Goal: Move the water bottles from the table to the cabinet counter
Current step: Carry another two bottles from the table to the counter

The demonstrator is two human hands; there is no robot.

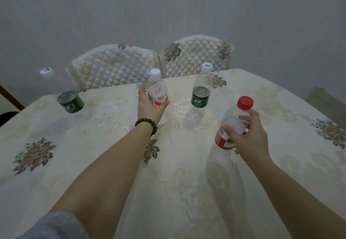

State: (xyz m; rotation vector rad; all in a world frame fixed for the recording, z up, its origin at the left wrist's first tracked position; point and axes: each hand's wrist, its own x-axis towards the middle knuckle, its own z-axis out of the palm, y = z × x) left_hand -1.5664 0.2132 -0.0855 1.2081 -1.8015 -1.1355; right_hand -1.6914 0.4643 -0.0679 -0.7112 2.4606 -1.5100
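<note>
Four bottles are all at the desk (187,192) yet, none moved. Nearest, the right hand (249,137) grasps the red-capped bottle (232,124); beyond it the left hand (149,106) wraps the orange-labelled bottle (156,91). Two green-labelled bottles (201,89) stand untouched either side of that one.

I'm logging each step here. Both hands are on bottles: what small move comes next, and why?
Probably lift both clear of the table: the right hand already grips the red-cap bottle, and the left hand wraps the white-cap bottle.
</note>
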